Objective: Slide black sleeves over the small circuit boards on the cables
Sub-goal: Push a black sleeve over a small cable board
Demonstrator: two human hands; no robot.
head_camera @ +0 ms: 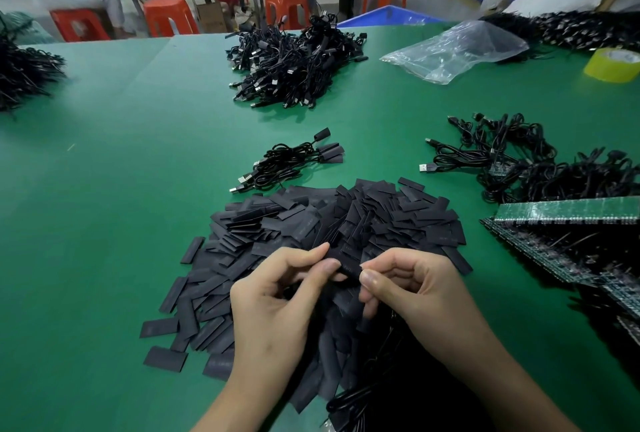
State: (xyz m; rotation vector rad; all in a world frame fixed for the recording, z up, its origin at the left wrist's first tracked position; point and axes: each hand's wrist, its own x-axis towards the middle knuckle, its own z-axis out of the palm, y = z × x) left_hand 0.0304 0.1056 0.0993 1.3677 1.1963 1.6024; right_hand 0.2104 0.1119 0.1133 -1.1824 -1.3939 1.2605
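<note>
Both hands meet over the near edge of the heap. The left hand (277,296) has thumb and forefinger curled in, pinching one end of a single black sleeve (348,268). The right hand (415,289) pinches the other end with its thumb and curled fingers. So the sleeve sits right between the two sets of fingertips, just above the heap. Can't tell if there's a circuit board inside it, since the fingers hide the ends.

Under and just beyond the grip is the pile of loose sleeves (329,220), spread on the green table (104,189). A black cable (349,400) loops below the wrists, on the person's side.

Past the pile sits a small bundle of cables (294,161) with sleeves already on, and well beyond that is a big heap of cables (294,60). Off to the right of the grip there's a tangle of cables (512,161) and stacked green board panels (568,209). Far back on the right are a clear plastic bag (457,50) and a yellow tape roll (613,66).
</note>
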